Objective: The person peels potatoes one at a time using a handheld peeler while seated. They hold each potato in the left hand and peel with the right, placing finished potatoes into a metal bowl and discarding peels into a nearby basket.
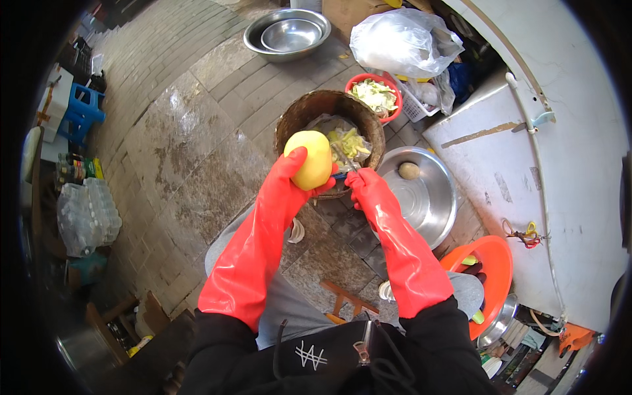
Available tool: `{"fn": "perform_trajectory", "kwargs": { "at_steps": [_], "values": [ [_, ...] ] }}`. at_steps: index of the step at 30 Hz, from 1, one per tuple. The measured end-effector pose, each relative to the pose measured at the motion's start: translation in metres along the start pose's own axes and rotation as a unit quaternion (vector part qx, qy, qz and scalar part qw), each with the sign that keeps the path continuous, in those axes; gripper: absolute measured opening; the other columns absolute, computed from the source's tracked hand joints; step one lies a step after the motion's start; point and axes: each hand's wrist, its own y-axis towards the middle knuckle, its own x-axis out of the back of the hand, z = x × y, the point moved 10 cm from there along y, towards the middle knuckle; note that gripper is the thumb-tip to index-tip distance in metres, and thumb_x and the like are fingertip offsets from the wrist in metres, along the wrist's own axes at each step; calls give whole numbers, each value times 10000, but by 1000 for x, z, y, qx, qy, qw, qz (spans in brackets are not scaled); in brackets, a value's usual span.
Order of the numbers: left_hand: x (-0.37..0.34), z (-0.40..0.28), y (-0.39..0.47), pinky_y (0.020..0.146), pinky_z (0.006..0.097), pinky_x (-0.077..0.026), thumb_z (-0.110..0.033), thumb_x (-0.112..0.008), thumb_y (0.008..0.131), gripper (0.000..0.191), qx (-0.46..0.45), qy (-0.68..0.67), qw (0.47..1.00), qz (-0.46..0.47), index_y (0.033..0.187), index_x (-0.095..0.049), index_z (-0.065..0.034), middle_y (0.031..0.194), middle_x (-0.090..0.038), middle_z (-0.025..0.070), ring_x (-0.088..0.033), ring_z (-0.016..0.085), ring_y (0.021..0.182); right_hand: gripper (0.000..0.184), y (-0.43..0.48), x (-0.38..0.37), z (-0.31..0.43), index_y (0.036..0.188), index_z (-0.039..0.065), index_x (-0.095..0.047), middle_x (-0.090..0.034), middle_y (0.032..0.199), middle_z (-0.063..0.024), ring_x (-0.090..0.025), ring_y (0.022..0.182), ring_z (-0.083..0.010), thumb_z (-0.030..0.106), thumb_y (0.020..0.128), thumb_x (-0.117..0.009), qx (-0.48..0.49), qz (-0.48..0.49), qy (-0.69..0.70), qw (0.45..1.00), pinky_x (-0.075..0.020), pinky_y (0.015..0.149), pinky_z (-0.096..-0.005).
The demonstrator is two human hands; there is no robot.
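Note:
My left hand (296, 170), in a long red rubber glove, holds a large peeled yellow potato (315, 159) over the near left rim of a round basket. My right hand (366, 186), gloved alike, is closed round a slim tool with a narrow metal end (345, 157), whose exact kind I cannot tell; it points up and left over the basket. The brown woven basket (287, 121) has a plastic lining and holds pale yellow-green peelings (349, 143). Right of it, one unpeeled potato (409, 171) lies in a wide steel basin (434, 210).
A red bowl (349, 85) of leafy scraps and a white plastic basket (414, 111) stand beyond the woven basket. Nested steel bowls (291, 37) sit farther off. An orange basin (498, 261) with vegetables is by my right knee, near a white panel (572, 197). A blue stool (81, 108) stands far left.

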Motion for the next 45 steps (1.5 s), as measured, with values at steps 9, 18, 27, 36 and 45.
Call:
{"fn": "perform_trajectory", "kwargs": {
  "at_steps": [9,18,27,36,45],
  "values": [
    [-9,3,6,916,523,-565,-538,-668,944,666,-14,3,1000,21,1406,-531,-78,1339,-627,150,-630,311,1188,297,-26,-14,37,1058,59,-606,-579,795,-15,-537,684,-113,351,1068,-555,18,8,172,985,-464,643,-278],
    [0,-2,1,837,434,-578,-540,-682,935,614,-13,49,998,-30,1377,-549,-136,1288,-648,90,-656,243,1122,271,-44,4,70,1078,30,-651,-612,819,-59,-580,722,-136,298,1049,-623,276,-41,-40,960,-470,653,-304],
    [15,-4,-1,759,394,-592,-564,-679,923,648,-29,75,994,-77,1358,-563,-98,1208,-690,122,-700,267,1002,291,-13,5,29,1039,43,-647,-617,816,-91,-588,695,-148,334,1033,-634,131,-79,-99,983,-474,620,-330],
    [18,18,4,626,354,-593,-655,-606,932,704,96,-175,980,3,1332,-604,-76,1167,-698,180,-703,283,887,292,-31,-4,50,1095,36,-671,-588,818,-18,-567,703,-118,317,1049,-610,155,12,61,986,-484,633,-307],
    [19,25,4,648,363,-590,-679,-605,916,755,113,-138,984,0,1343,-593,-56,1141,-706,180,-695,286,897,257,-21,0,71,1103,41,-665,-624,843,-118,-606,696,-282,282,1016,-646,313,-72,-78,944,-497,659,-387]
  ]
}}
